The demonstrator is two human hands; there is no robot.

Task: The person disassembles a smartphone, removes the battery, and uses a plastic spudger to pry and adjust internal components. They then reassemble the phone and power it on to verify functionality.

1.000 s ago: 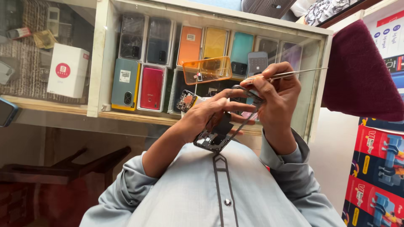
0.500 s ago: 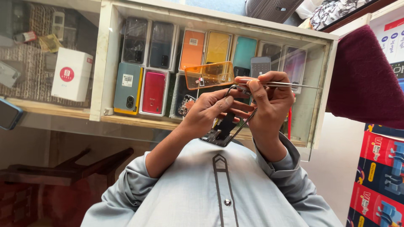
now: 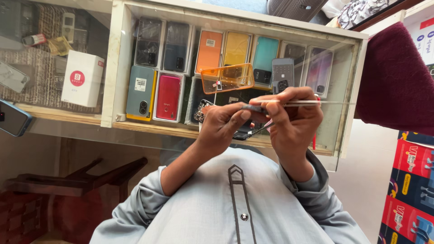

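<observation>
Opened dark phone [image 3: 246, 131], held between both hands just in front of the person's grey shirt [image 3: 235, 208] and before the glass display case [image 3: 348, 90]; only its lower edge shows beneath the fingers. Left hand [image 3: 221, 129]: grip closed around the phone's left side, thumb and forefinger bent over its upper edge. Right hand [image 3: 294, 122]: grip closed, fingertips pinched on a thin metal tool [image 3: 316, 103] that runs roughly level, its free end reaching right toward the case frame; the working end is hidden behind the fingertips where the two hands meet, so its contact with the phone cannot be told. A small camera module [image 3: 201, 113] shows at the left hand's upper edge, touching or just beside it.

Behind the hands, inside the case, phone cases and boxes stand upright in two rows: orange [image 3: 209, 52], yellow [image 3: 236, 49] and teal [image 3: 265, 54] above, a grey-blue one with yellow edge [image 3: 140, 92] and a red one [image 3: 168, 97] below. A clear orange cover [image 3: 227, 77] lies just above the hands. Left of the case, a white box with a red round mark [image 3: 82, 79] stands on a wooden shelf. A dark red cloth [image 3: 395, 81] fills the right side, with red and blue cartons [image 3: 409, 190] below it.
</observation>
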